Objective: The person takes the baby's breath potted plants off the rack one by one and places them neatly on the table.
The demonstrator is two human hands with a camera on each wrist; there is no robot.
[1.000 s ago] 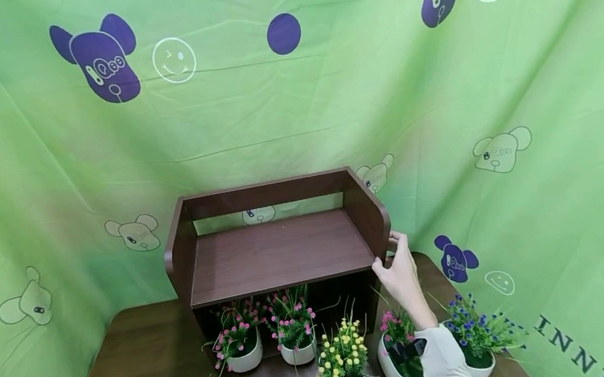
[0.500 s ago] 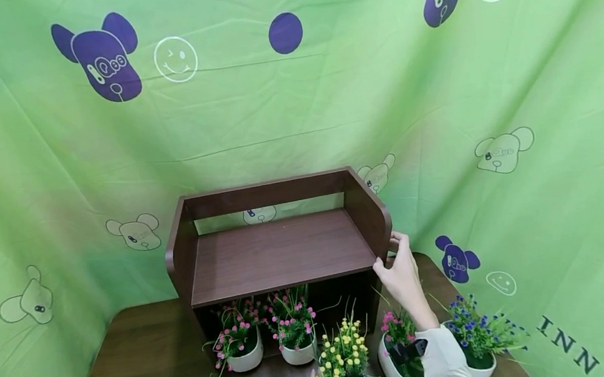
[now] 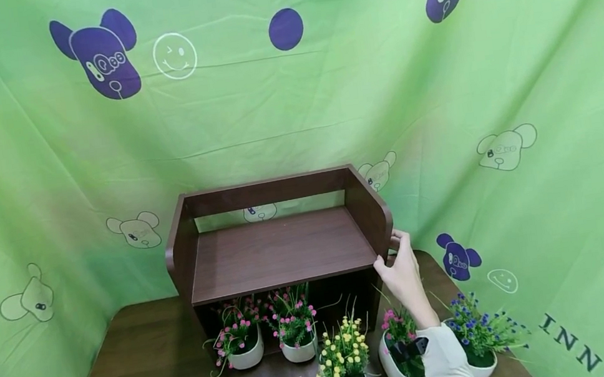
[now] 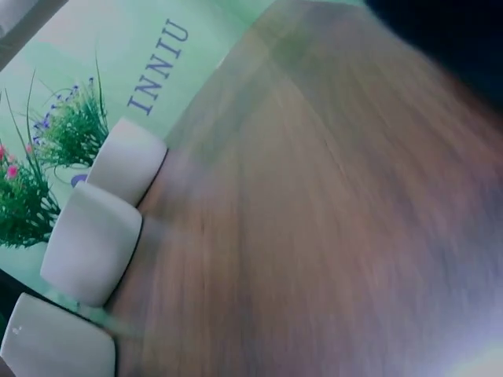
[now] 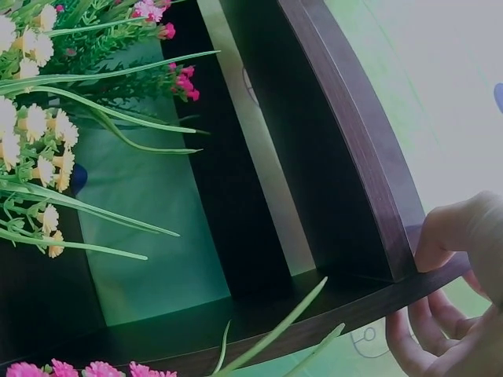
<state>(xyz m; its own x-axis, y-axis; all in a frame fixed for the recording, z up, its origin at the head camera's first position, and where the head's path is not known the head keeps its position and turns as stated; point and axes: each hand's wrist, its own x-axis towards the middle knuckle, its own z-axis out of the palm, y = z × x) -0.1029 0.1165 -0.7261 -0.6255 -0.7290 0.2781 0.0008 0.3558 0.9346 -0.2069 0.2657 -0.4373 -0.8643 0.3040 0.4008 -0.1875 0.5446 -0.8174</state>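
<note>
Shelf [image 3: 281,251] on brown table [image 3: 135,353], green printed curtain [image 3: 247,113] behind.

The shelf [image 3: 281,247] stands on the table [image 3: 131,366], before the curtain [image 3: 269,104]. The first potted plant [image 3: 244,349] and, to its right, the second potted plant [image 3: 296,337] stand at the left part of the shelf's lower opening. The third potted plant [image 3: 345,359] stands nearer, right of these; further right follow the fourth potted plant [image 3: 397,375], then the fifth potted plant [image 3: 475,338].
</note>
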